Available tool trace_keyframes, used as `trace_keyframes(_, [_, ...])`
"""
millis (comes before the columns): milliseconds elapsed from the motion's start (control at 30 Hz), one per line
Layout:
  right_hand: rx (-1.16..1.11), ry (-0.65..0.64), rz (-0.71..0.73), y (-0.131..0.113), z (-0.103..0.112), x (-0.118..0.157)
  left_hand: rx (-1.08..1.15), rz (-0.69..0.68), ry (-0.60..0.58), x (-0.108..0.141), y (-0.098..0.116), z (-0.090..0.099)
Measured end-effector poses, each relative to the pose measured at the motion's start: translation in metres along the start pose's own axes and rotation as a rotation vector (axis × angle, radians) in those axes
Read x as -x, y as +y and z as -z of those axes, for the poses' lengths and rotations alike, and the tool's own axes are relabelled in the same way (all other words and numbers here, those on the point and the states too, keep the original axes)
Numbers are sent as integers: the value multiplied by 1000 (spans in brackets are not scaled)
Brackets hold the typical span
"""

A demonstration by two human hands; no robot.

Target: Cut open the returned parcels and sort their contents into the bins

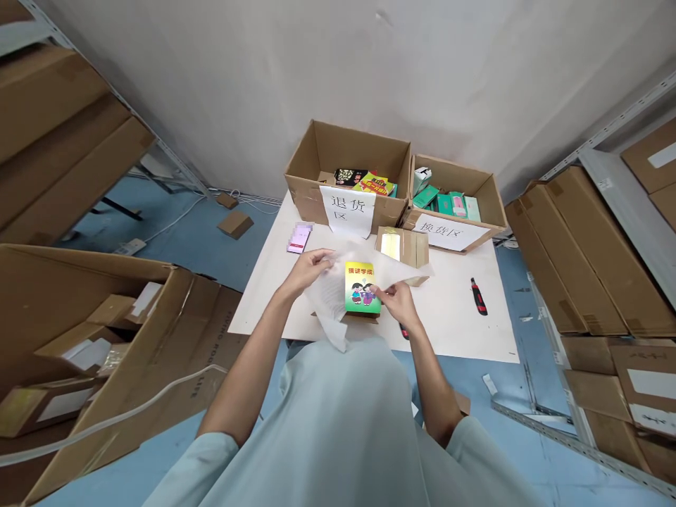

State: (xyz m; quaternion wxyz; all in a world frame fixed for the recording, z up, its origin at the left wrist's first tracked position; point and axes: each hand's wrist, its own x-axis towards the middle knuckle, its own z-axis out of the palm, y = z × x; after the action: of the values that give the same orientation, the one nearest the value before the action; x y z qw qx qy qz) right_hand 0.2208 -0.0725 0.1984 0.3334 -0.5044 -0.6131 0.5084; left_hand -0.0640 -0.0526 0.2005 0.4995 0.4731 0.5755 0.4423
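Note:
A yellow and green card box [362, 289] with two cartoon children on its front lies amid thin white wrapping [330, 303] near the table's front edge. My left hand [309, 271] pinches the wrapping's upper left part. My right hand [398, 299] is at the right side of the card box, its fingertips closed on the box's edge and the wrapping beside it. Part of a small cardboard box [370, 318] shows under the card box. Behind the wrapping sits a taped carton [404, 246] with a white label.
Two open cartons, one with books [391, 205] and one with green boxes [496, 204], stand at the table's back. A phone [299, 238] lies left, a red-black cutter [479, 296] right. A large carton [203, 338] stands left; loaded shelves flank the table.

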Motion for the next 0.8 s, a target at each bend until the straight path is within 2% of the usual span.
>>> trace_keyframes(67, [-60,35,-15,-2,4,7,-113,-8,123,-1,-15,-3])
trace_keyframes(167, [-147,49,-44,-6,14,18,-344,-53,182,-1,-29,-7])
trace_keyframes(267, [-206,102,-59,-12,27,26,-520,-84,161,2,-32,-12])
trace_keyframes(400, [-252,199,-27,-23,39,27,-587,-101,14,1,-26,-23])
trace_keyframes(500, [-278,238,-11,-32,40,20,-497,-190,12,1,-6,-34])
trace_keyframes(567, [-299,246,-11,-37,36,14,-333,-223,14,6,14,-41])
trace_keyframes(700, [-357,237,-7,-43,29,4,-4,-88,-176,25,47,-53])
trace_keyframes(800, [-386,213,-3,-46,25,-2,73,-12,-182,36,52,-61])
